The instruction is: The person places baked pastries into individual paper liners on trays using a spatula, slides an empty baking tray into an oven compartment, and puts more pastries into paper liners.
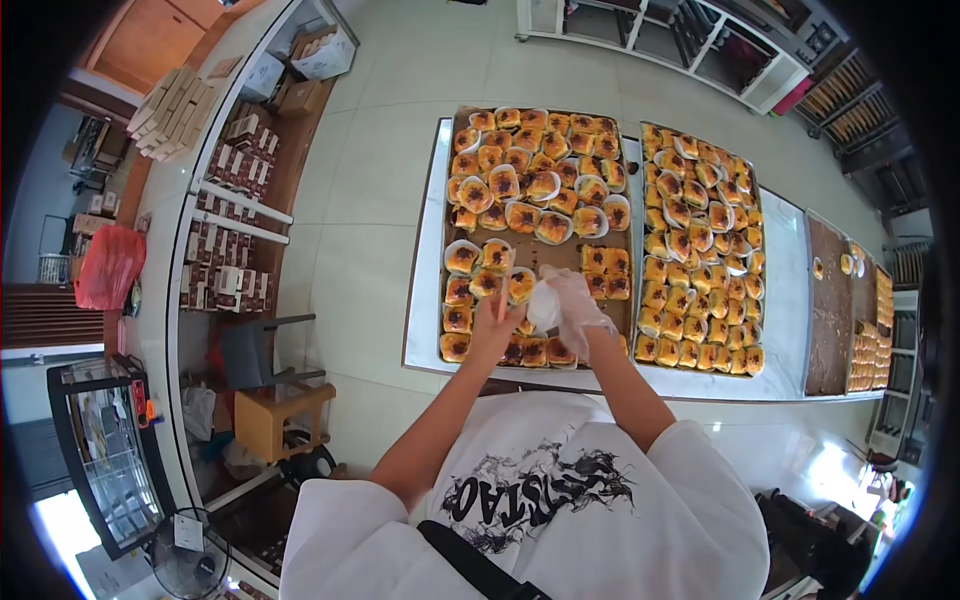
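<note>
My left hand [494,328], bare, is closed with its fingertips at the edge of a white paper cup [543,306]. My right hand [578,305] wears a clear plastic glove and is against the cup's other side; its fingers are blurred within the glove. Both hands hover over the near part of a large tray [545,252] of golden buns with dark topping. Just beyond my left fingers is a bun in a paper cup [520,284]. A block of joined buns [605,272] sits right of my gloved hand, without paper cups.
A second full tray of buns [700,250] stands to the right on the white table [785,250]. Farther right is a brown tray [828,330] with some buns. At left are a stool [283,415], a dark chair [250,352] and a counter with shelved boxes [235,270].
</note>
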Demonstrator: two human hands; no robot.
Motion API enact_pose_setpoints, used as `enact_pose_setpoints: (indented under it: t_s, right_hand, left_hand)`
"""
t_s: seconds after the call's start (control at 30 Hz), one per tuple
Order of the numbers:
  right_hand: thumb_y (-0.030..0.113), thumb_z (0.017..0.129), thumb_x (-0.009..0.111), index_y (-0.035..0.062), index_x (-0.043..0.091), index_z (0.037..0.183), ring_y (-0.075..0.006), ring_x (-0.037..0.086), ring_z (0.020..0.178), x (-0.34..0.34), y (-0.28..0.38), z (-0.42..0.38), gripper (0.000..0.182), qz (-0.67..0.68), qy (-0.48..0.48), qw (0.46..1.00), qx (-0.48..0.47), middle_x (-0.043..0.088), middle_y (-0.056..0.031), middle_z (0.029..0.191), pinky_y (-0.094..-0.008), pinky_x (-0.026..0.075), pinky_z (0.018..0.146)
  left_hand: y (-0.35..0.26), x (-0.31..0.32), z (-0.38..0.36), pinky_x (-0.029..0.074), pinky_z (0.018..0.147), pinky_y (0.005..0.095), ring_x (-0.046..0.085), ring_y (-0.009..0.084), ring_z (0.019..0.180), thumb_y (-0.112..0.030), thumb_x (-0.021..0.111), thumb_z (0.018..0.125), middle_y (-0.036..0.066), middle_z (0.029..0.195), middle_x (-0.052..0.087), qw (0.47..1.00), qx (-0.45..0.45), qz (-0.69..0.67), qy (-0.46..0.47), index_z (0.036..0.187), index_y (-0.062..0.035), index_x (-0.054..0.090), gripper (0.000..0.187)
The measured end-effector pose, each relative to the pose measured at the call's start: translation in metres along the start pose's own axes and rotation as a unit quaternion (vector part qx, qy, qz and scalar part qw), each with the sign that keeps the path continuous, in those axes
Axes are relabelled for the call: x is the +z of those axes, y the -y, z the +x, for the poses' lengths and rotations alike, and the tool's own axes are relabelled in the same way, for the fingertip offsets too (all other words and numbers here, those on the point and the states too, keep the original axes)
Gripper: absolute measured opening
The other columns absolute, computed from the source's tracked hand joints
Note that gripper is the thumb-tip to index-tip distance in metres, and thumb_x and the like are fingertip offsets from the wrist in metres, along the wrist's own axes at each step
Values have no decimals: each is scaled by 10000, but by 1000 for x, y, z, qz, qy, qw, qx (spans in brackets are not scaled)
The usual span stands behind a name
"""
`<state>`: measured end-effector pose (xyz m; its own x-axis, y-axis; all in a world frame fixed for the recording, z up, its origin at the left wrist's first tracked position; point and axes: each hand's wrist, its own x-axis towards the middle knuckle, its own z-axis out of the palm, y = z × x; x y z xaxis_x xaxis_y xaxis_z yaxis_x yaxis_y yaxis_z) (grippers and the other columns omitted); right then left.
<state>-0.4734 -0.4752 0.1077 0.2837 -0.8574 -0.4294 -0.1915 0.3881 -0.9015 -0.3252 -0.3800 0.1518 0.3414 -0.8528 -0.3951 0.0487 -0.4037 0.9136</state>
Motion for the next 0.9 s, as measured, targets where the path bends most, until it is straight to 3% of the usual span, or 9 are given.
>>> enact_pose_setpoints:
  t_s: [0.07, 0.2, 0.37, 0.47, 0.5, 0.6, 0.77, 0.87, 0.9]
  right_hand:
    - [287, 823, 569, 54, 548, 1138, -197, 564, 905, 6, 42, -35, 393, 303, -49, 944, 122, 584, -102, 953, -332, 479, 720]
    - [213, 811, 590, 49, 559, 1043, -184, 563, 855, 17, 52, -55, 286, 324, -168, 923, 120, 581, -72, 937, -340, 472, 695]
    - [147, 823, 619, 52, 594, 961, -105, 534, 665, -6, 34, -63, 170, 193, -155, 962, 112, 595, -14, 777, -263, 447, 594]
    - [106, 843, 585, 0, 598, 951, -118, 562, 752, -20, -8, -62, 152, 112, -99, 989, 3, 615, -54, 845, -258, 458, 669]
    - [100, 846, 578, -3, 597, 954, -118, 561, 751, -24, -14, -61, 150, 119, -79, 990, -6, 615, -52, 844, -257, 458, 673]
    - [98, 846, 577, -2, 605, 922, -102, 534, 707, -35, -21, -60, 128, 161, -48, 985, -27, 605, -30, 810, -251, 442, 640]
    - [144, 808, 611, 10, 629, 842, -111, 542, 639, -57, -10, -56, 140, 173, -87, 980, -52, 607, -24, 738, -276, 437, 585]
    - [170, 773, 605, 6, 634, 858, -189, 603, 677, -94, -24, -39, 186, -201, -186, 952, -138, 632, -93, 736, -319, 464, 630]
    - [173, 766, 598, 9, 636, 867, -215, 611, 700, -106, -21, -37, 197, -168, -190, 962, -105, 635, -116, 751, -329, 469, 644]
  left_hand:
    - [-14, 26, 0, 438, 600, 252, 534, 108, 664, -137, 701, 775, 36, 754, 555, 999, 52, -7, -4, 1038, 1, 478, 371]
    - [-24, 48, 5, 443, 594, 255, 535, 107, 663, -47, 673, 768, 47, 774, 566, 990, 119, 63, -46, 1075, 1, 470, 371]
    - [-8, 56, 13, 461, 645, 264, 539, 118, 681, -64, 651, 787, 45, 802, 554, 996, 83, 35, 0, 1060, 1, 487, 325]
    - [-39, 59, -1, 461, 650, 275, 530, 123, 682, -70, 660, 775, 43, 838, 541, 992, 59, 105, 40, 1029, 6, 493, 314]
    - [-32, 61, 5, 456, 643, 282, 519, 123, 676, -86, 673, 765, 42, 860, 529, 976, 143, 163, 26, 1040, 4, 481, 347]
    - [-18, 65, 16, 452, 640, 292, 523, 139, 678, -98, 681, 758, 52, 851, 538, 973, 153, 169, 39, 1090, -6, 453, 413]
    - [-4, 81, 23, 461, 640, 337, 580, 213, 699, -103, 626, 786, 93, 814, 567, 987, 49, 140, 54, 1058, -11, 482, 321]
    - [-16, 75, 22, 462, 647, 388, 603, 312, 725, -98, 567, 820, 164, 811, 578, 955, 106, 268, 78, 1023, -7, 498, 233]
    - [-20, 66, 22, 462, 649, 405, 606, 345, 736, -94, 547, 832, 190, 815, 580, 925, 145, 339, 91, 1014, -5, 501, 208]
